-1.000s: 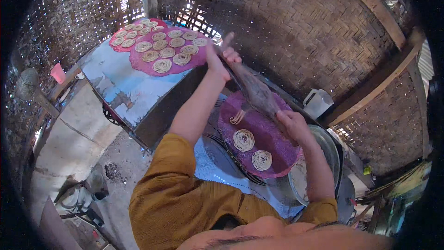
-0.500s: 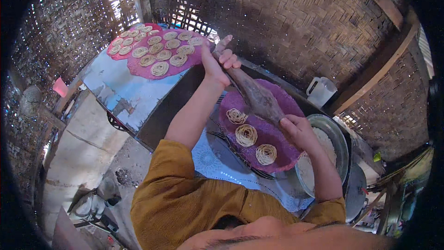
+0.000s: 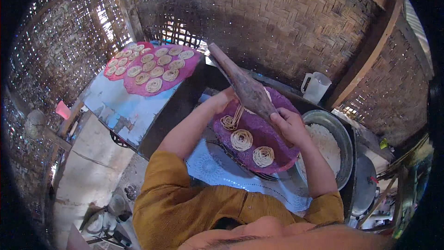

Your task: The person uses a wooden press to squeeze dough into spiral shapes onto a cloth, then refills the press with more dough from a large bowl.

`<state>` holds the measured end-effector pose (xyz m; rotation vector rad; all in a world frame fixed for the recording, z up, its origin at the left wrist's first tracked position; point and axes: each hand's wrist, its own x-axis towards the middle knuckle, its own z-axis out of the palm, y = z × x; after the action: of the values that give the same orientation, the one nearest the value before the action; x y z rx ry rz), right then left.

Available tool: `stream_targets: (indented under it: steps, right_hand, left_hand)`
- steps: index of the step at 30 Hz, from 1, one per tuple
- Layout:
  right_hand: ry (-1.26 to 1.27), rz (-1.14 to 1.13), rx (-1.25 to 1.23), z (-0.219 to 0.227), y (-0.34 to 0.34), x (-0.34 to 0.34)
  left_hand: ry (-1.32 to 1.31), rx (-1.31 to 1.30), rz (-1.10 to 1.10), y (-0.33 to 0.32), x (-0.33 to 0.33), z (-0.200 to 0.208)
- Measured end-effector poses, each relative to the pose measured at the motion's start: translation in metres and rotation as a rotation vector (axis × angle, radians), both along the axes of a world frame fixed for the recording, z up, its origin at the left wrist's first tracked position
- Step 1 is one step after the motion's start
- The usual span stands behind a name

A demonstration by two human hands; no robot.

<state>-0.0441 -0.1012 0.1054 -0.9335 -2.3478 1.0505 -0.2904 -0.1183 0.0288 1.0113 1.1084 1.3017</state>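
A long dark wooden noodle press [image 3: 252,90] slants over a purple mesh mat [image 3: 282,99]. My right hand [image 3: 290,127] is closed round its lower end. Beside the press's middle, on the left, is my left hand [image 3: 225,99]; its fingers are hidden behind the press, so its grip does not show. Pale strands [image 3: 238,115] hang down from under the press to a small noodle coil [image 3: 228,122] on the mat. Two larger coils, a middle one [image 3: 241,140] and a near one [image 3: 263,156], lie on the mat nearer to me.
A metal basin [image 3: 348,157] of pale dough or flour stands right of the mat. Behind it is a clear plastic jug [image 3: 317,87]. On the left, a worn blue table [image 3: 134,113] bears pink and purple mats [image 3: 178,82] with several coils. Woven walls [image 3: 277,28] enclose the corner.
My left hand has left the upper end of the press and come down beside its middle. Strands now show between the press and the far-left coil.
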Motion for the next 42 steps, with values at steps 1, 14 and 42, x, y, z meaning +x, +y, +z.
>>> stream_targets:
  steps: [1, 14, 42]
  right_hand:
    - [0.004, -0.009, -0.002, -0.002, 0.001, 0.0]
    - [0.085, -0.125, 0.075, -0.015, 0.017, -0.001]
    - [0.177, -0.263, 1.337, 0.093, -0.056, -0.016]
  left_hand:
    - [0.155, 0.015, -0.001, -0.002, 0.004, -0.001]
    - [0.274, -0.11, -0.003, -0.01, -0.027, -0.048]
    - [1.325, 0.944, 0.341, -0.049, 0.115, 0.075]
